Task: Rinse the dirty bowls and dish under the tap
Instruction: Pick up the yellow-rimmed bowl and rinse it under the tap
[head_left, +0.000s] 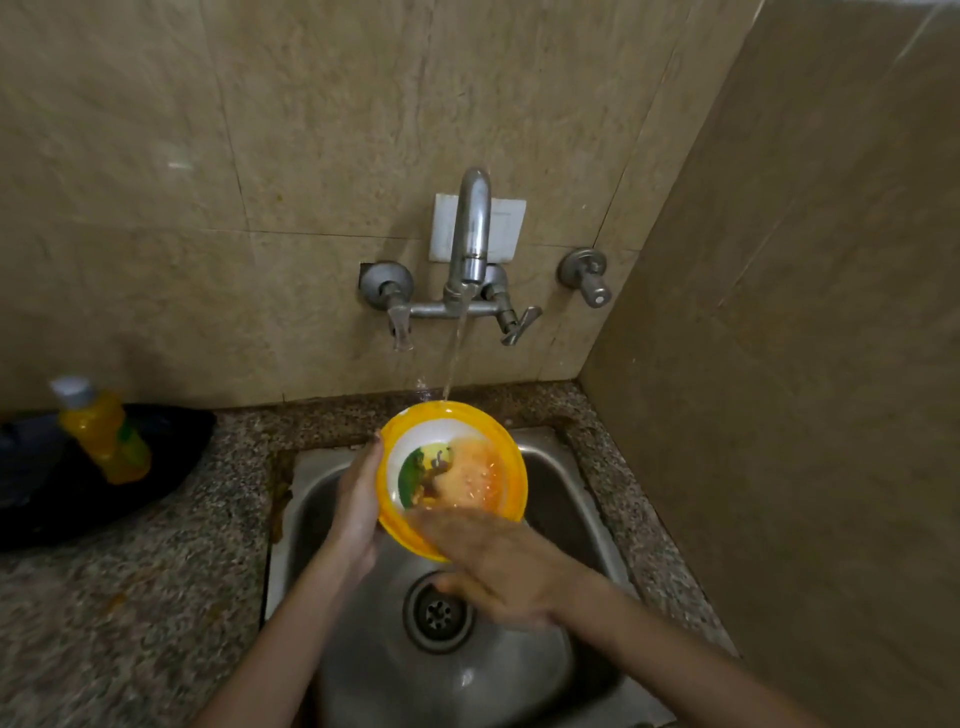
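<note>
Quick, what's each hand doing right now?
Left hand: holding the yellow bowl by its left side.
Right hand: blurred at the bowl's near rim; open or gripping cannot be told.

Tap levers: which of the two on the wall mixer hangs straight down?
The left lever, on the yellow bottle's side, hangs straight down; the right lever slants outward to the right.

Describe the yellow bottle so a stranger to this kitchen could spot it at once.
From the steel sink, go left along the speckled counter to the black tray by the wall. The bottle leans there: yellow liquid, grey cap, green on its label. It is the only bottle; the other yellow thing is a bowl.
</note>
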